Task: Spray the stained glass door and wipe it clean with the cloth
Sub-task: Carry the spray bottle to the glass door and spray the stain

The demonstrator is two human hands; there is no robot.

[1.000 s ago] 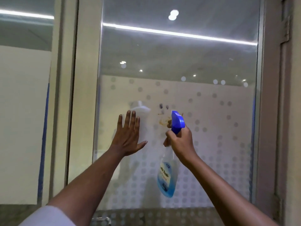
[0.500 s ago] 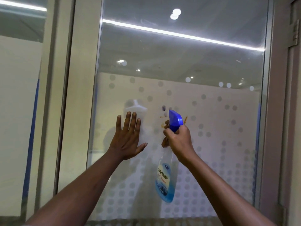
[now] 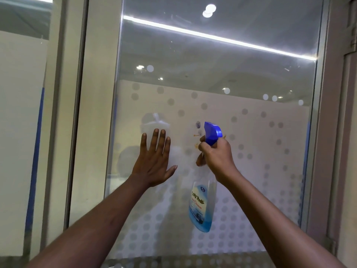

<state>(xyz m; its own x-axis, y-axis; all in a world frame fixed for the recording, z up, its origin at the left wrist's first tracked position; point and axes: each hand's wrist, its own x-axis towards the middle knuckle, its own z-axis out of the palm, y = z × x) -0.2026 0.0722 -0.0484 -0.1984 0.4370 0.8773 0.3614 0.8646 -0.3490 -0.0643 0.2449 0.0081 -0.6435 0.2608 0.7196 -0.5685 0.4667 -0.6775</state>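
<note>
The glass door (image 3: 222, 78) fills the view, frosted with grey dots on its lower half. Brown and dark stains (image 3: 197, 135) sit on the glass at mid height, partly hidden by the bottle's head. My right hand (image 3: 216, 155) grips the neck of a clear spray bottle (image 3: 201, 206) with blue liquid and a blue trigger head (image 3: 212, 132), nozzle pointing at the stains. My left hand (image 3: 153, 161) lies flat on the glass to the left, fingers spread, holding nothing. No cloth is visible.
A metal edge strip (image 3: 116, 113) runs down the door's left side beside a cream frame post (image 3: 96, 113). Another frame with a hinge (image 3: 353, 35) stands at the right. A second glass panel with a blue stripe (image 3: 36, 151) is at far left.
The view has shifted, so the door sits a little further right in frame. Both hands stay in the same pose, left flat on the glass, right holding the bottle at the stains.
</note>
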